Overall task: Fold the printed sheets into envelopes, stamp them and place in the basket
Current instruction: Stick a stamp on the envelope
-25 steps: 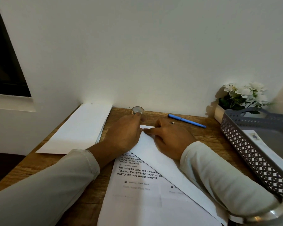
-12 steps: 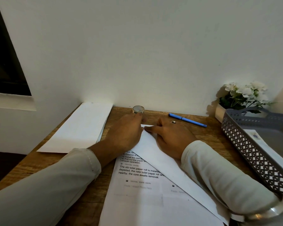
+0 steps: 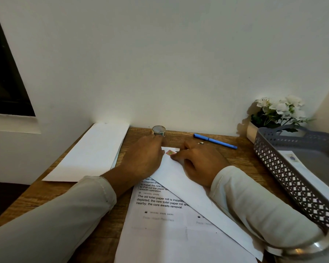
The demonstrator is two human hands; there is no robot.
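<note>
Pink-red square stamp (image 3: 170,152) now shows at the far corner of the folded white paper envelope (image 3: 180,175), where half a second earlier the two hands met and covered it. Left hand (image 3: 143,161) lies flat, fingers straight, on the envelope's left edge; right hand (image 3: 198,164) presses its fingertips just beside the stamp, gripping nothing. Envelope rests on the printed white sheet (image 3: 160,215), mid-way across the brown wooden table (image 3: 51,192). Stamping appears done (adhesion cannot be judged); transfer to the grey perforated plastic basket (image 3: 285,179), at right, remains.
</note>
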